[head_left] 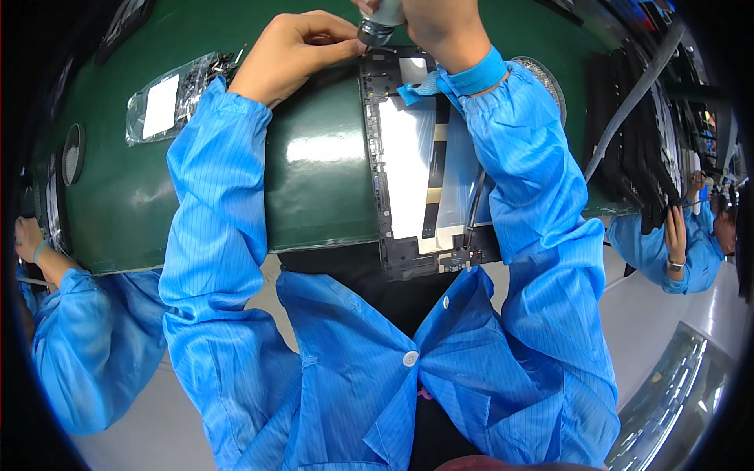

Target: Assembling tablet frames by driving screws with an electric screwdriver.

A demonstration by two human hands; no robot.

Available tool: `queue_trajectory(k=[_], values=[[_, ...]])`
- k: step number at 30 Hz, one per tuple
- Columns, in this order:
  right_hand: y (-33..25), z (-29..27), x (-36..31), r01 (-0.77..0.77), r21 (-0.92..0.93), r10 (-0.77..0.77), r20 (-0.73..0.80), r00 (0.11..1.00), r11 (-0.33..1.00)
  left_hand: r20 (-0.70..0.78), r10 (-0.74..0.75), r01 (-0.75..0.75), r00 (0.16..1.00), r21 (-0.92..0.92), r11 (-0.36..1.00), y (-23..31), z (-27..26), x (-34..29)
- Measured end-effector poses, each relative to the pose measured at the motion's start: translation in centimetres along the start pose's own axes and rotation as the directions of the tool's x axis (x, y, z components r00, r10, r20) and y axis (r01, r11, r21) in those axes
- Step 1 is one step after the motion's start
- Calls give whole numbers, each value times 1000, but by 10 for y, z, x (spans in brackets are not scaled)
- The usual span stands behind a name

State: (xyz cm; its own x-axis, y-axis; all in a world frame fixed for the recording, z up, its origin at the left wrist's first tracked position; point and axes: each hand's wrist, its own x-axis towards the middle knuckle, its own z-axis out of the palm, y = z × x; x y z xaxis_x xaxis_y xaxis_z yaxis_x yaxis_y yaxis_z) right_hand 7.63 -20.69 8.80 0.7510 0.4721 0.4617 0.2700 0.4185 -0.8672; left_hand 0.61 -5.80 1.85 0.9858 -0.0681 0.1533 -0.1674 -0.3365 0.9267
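Observation:
My right hand (pixel 444 23) grips an electric screwdriver (pixel 381 21) with a silver-grey body and dark nose, held nose down at the top left corner of an open tablet housing (pixel 375 169). My left hand (pixel 302 49) is closed, thumb and finger pinched beside the screwdriver's nose at that corner. What lies in the pinch is too small to make out. The housing has a black frame, a bright silver panel (pixel 404 173) and a dark flat cable (pixel 433 188). Its near end hangs past the table edge towards me. My right sleeve covers part of its right side.
On the green table (pixel 322 188), a clear bag of small dark parts (pixel 177 98) lies left of my left arm. Round dishes (pixel 72 153) stand at far left and behind my right arm. Black panels (pixel 628 133) stand in a row at right. Co-workers (pixel 667 247) work on both sides.

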Motion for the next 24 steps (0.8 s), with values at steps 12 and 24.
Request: queue_trajectory(k=[12, 24], values=[[5, -4, -2, 27, 36, -27, -11, 1000, 999, 34, 71, -76, 997, 169, 983, -18, -6, 2], [10, 0, -2, 13, -4, -13, -11, 1000, 1000, -1, -26, 26, 1000, -141, 990, 0, 2, -1]])
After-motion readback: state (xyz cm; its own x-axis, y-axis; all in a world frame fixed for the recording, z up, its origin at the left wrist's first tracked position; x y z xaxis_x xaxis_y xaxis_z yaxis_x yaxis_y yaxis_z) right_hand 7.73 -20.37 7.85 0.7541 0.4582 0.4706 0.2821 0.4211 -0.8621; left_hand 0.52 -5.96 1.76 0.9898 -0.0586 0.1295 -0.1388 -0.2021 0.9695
